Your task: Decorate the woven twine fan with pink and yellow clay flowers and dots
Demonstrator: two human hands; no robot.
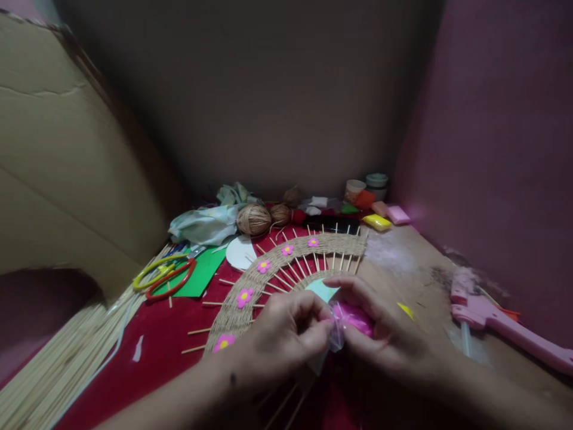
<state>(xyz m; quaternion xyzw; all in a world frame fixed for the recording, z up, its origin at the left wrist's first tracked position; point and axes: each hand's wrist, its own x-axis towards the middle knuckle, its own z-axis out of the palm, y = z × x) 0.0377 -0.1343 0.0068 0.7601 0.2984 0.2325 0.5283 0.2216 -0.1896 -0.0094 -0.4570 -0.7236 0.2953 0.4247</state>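
In front of me my right hand [380, 325] is closed around a small clear packet of pink clay [353, 318]. The packet's loose plastic end is pinched between the thumb and fingers of my left hand [293, 328]. Below both hands lies a curved piece of sticks and woven twine [237, 269], partly hidden by my left forearm. Pink flowers with yellow centres [245, 297] sit along its outer woven band. A pale green piece [323, 289] shows at its middle, just behind my hands.
Scissors with red and yellow handles [171, 279] lie on a green sheet [203, 272] at left, beside long thin sticks [71, 364]. Twine balls [254, 219] and a yellow packet [376, 223] are at the back. A pink glue gun [496, 313] lies right, near the wall.
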